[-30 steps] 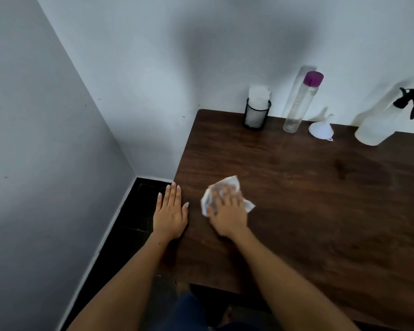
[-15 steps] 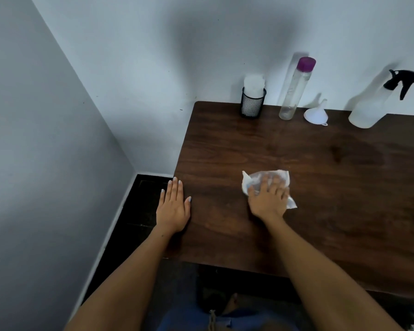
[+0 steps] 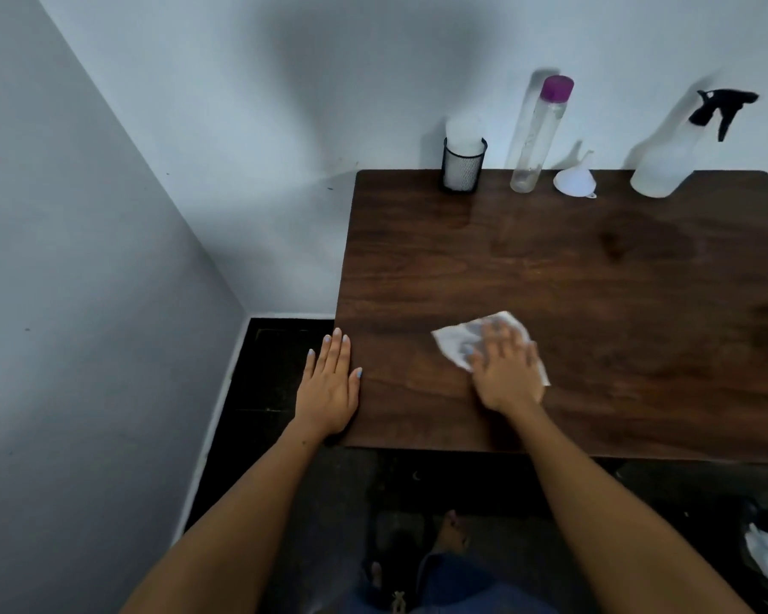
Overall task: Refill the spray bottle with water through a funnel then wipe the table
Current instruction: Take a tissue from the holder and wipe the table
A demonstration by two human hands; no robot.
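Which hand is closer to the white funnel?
Right. The right hand presses the tissue mid-table, below the funnel; the left hand rests at the table's left edge, farther.

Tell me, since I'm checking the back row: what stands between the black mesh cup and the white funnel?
In the head view, the tall clear bottle with a purple cap stands between black mesh cup and white funnel.
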